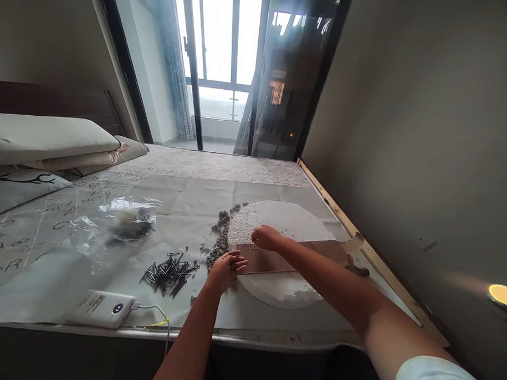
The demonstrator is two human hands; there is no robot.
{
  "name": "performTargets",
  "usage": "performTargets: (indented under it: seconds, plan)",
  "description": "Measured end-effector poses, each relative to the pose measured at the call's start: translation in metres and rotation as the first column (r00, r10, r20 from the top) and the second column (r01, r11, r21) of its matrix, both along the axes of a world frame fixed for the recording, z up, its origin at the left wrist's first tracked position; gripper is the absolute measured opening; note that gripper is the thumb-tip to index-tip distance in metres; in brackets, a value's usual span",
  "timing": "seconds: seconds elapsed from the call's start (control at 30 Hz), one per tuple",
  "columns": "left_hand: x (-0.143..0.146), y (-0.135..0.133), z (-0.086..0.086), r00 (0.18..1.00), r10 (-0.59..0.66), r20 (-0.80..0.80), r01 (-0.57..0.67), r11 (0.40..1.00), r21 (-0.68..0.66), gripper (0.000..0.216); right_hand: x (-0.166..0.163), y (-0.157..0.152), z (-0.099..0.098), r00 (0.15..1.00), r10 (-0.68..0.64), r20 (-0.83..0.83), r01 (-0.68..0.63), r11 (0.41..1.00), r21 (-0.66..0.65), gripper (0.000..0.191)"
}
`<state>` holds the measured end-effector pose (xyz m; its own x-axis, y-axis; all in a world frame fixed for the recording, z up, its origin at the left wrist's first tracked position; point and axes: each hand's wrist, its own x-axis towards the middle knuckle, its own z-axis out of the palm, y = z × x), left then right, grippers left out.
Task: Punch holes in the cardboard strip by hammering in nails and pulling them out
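Observation:
A white round foam board (283,216) lies on the covered bed, with a flat brown strip (271,260) across its middle. Small dots run along the strip's upper left edge. My right hand (266,237) is closed in a pinch over that edge; whatever sits between its fingertips is too small to make out. Palm up at the strip's left end, my left hand (226,268) has its fingers half curled around a few small dark pieces that look like screws. A pile of dark screws (169,273) lies to the left of it.
Grey gravel (222,241) lines the board's left side. A clear plastic bag (130,221) with dark contents lies farther left. A white power bank (108,308) with a cable rests near the front edge. Pillows (51,141) are stacked at left; a wooden rail (332,204) runs along the right wall.

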<state>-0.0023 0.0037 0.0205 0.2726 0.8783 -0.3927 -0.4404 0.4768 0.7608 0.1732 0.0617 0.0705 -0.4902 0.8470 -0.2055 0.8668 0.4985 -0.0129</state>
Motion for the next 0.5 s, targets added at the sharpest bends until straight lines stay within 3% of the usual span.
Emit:
performTargets:
  seconds: [0.2, 0.5]
  plan:
    - [0.002, 0.0, 0.001, 1.0, 0.012, -0.017, -0.013, 1.0, -0.012, 0.017, -0.005, -0.011, -0.02, 0.982, 0.039, 0.186, -0.047, 0.998, 0.041, 0.027]
    - [0.002, 0.003, -0.005, 1.0, 0.004, -0.004, -0.004, 1.0, 0.009, 0.016, -0.014, -0.02, -0.019, 0.949, 0.127, 0.289, -0.148, 0.988, 0.051, 0.026]
